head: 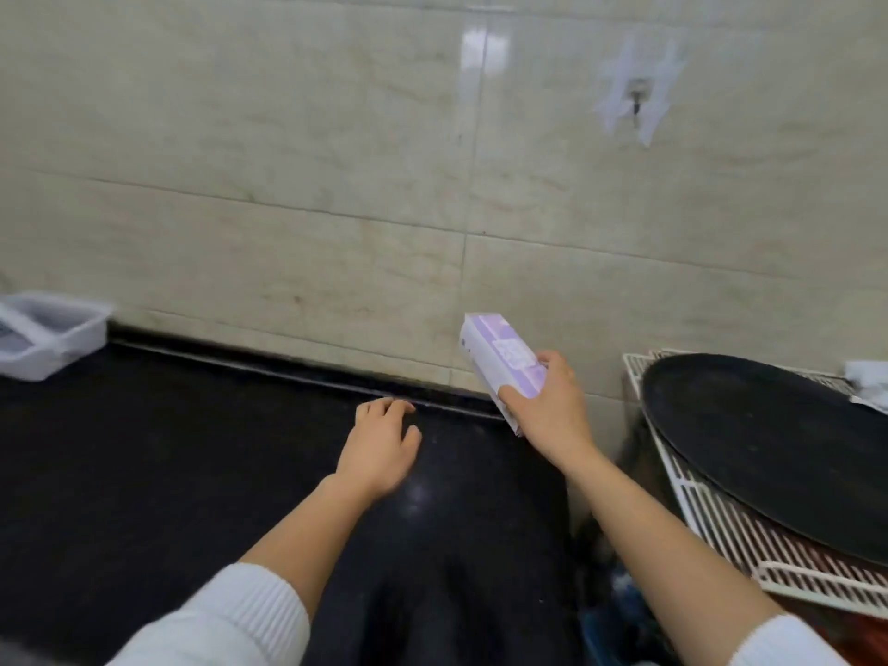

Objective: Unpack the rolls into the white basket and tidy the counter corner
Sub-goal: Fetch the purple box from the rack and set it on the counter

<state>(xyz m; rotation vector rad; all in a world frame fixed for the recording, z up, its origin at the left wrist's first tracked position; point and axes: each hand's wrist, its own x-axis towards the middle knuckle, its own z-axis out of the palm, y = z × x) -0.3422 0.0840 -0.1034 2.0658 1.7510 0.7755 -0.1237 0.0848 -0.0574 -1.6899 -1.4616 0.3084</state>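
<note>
— While looking down from head height: beige tiled wall [288,161] filling the upper half, meeting a black stone desk [144,449] along a dark back edge.

— And to the right of that desk?

— White wire rack [711,526], lying beside the desk's right end, topped by a round black tray [769,449] covering most of it. Crumpled white scrap [869,382] at the tray's far edge, too blurred to identify.

— Whereabouts of the white basket?

— Far left: white basket [72,343] standing on the desk against the wall, cropped at the left edge, well apart from both arms. Contents blurred; cannot tell.

— State of each grip?

— White ribbed sleeves [230,617] ending short of both wrists. Right grip [552,415] raised above the desk's back right corner, thumb and fingers pinching the lower end of a white-and-lilac carton [499,358], tilted with its upper end toward the wall. Left grip [379,449] low over the desk, just left of the right one, fingers loosely bent, holding nothing; contact with the stone impossible to judge.

— Anything smaller?

— Small metal hook [636,96] high on the wall, fixed under crossed strips of clear tape.
</note>
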